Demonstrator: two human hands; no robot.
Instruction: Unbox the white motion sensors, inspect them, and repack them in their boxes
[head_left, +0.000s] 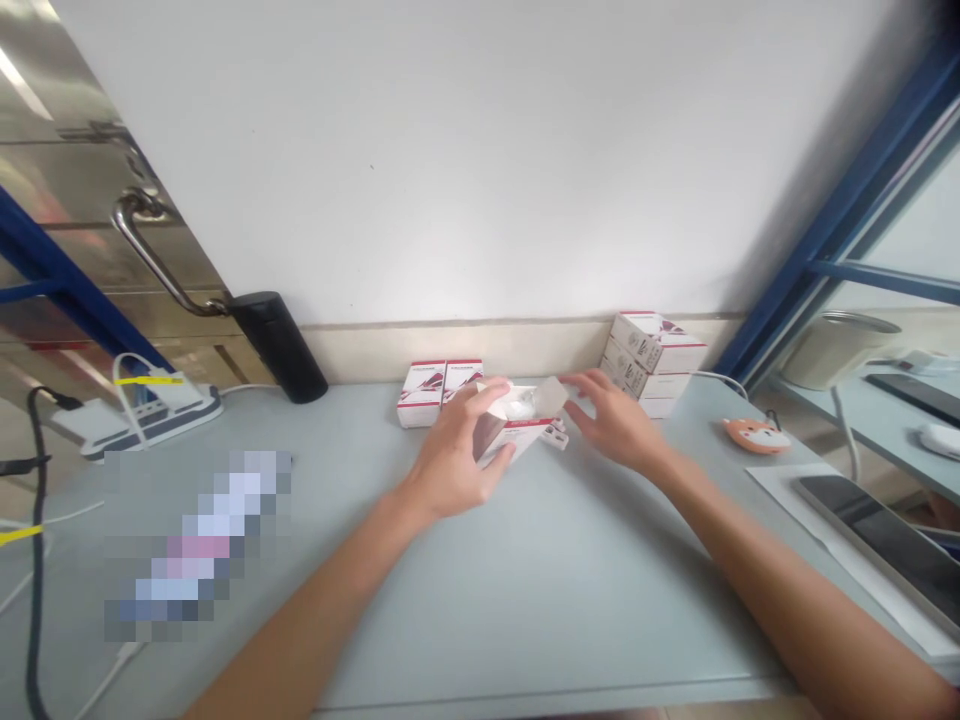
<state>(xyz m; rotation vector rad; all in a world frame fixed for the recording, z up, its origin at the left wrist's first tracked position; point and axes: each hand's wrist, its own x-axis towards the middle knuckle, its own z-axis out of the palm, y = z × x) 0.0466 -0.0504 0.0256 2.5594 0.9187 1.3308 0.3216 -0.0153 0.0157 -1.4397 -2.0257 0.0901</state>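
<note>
Box (517, 440) with its top open is in the middle, above the far part of the table, tilted; its raised flap (553, 397) stands at the right, and something whitish and clear (523, 404) shows inside; the left hand (454, 460) grips this box from the side, with the thumb across the front; the right hand (611, 420) is just beside the flap, with fingers a little bent, but I cannot tell whether they pinch it; below the box lies a small white thing (556, 436), too blurred to name.

Behind the left hand, two boxes (420, 396) stand side by side; farther right, a stack of boxes (660, 365) stands near the wall (480, 170), which is white and plain; the table (555, 610) is pale grey-blue and smooth; on its right side are an orange animal-face thing (756, 436) and a dark phone (877, 530) upon a white sheet (787, 490); on the left are a black cylinder (279, 347), a power strip (157, 425) with cables, and a pixelated patch; beyond stands a shiny metal door (60, 170) with a curved handle (154, 260); blue frames (832, 190) border both sides.
</note>
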